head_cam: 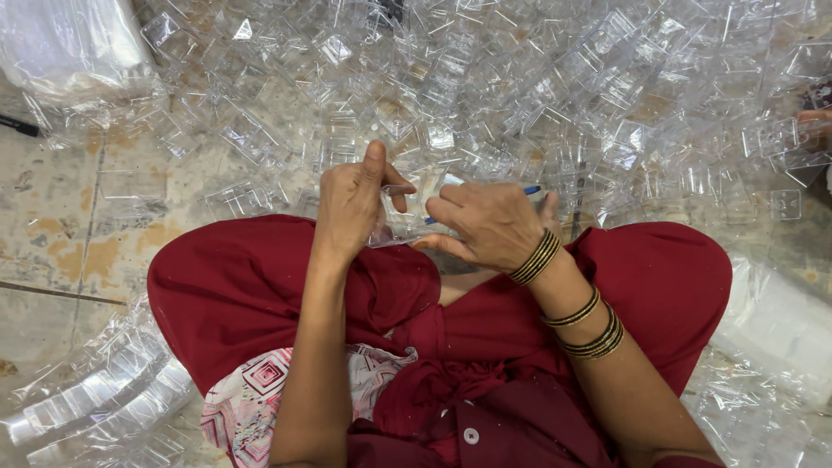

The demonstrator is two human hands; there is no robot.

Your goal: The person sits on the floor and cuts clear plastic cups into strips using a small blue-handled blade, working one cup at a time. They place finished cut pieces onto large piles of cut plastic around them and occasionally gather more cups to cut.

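I see my left hand (351, 204) closed in a grip on a clear plastic piece (400, 208) just above my red lap (260, 286), and my right hand (490, 225) touching it, gripping a blue pen (529, 190).

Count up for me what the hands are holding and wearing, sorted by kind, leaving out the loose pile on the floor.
Clear plastic box, held between left hand and right hand: 1
Blue pen, in the right hand: 1
Stacks of gold and black bangles on the right forearm: 3
Total: 5
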